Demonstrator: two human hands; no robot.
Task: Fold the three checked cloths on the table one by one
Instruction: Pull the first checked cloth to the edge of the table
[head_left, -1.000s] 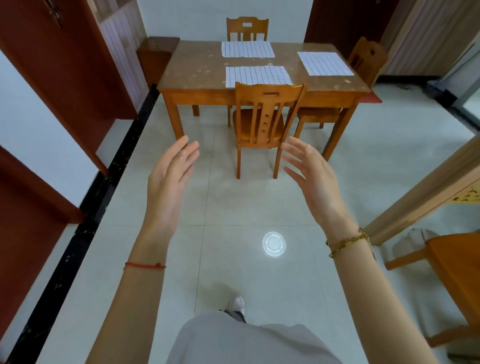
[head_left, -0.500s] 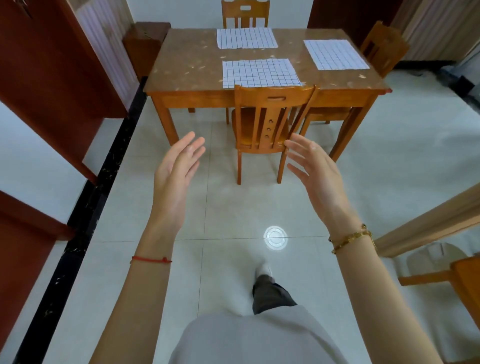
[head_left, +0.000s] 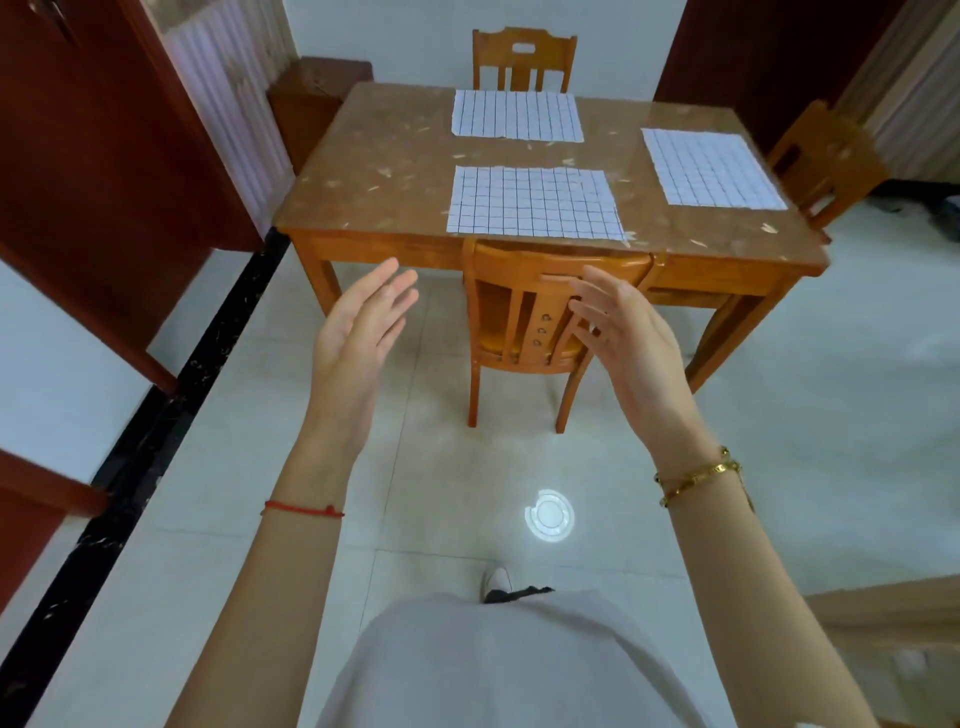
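We have stepped closer; the desk (head_left: 395, 171) fills the upper frame. Left hand (head_left: 358, 338) and right hand (head_left: 623, 338), grips wide and empty, reach toward the nearest checked cloth (head_left: 535, 202), still unfolded.

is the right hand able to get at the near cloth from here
Probably not from here: the right hand hovers open short of the table, and a pushed-in chair stands between it and the near cloth. Stepping closer and reaching over the chair should do.

Three cloths lie on the table (head_left: 395, 156) ahead of me: near cloth (head_left: 535, 202), far cloth (head_left: 517, 115) behind it, right cloth (head_left: 711, 169). A chair (head_left: 524, 312) stands before the table, between my left hand (head_left: 358, 332) and right hand (head_left: 628, 338).
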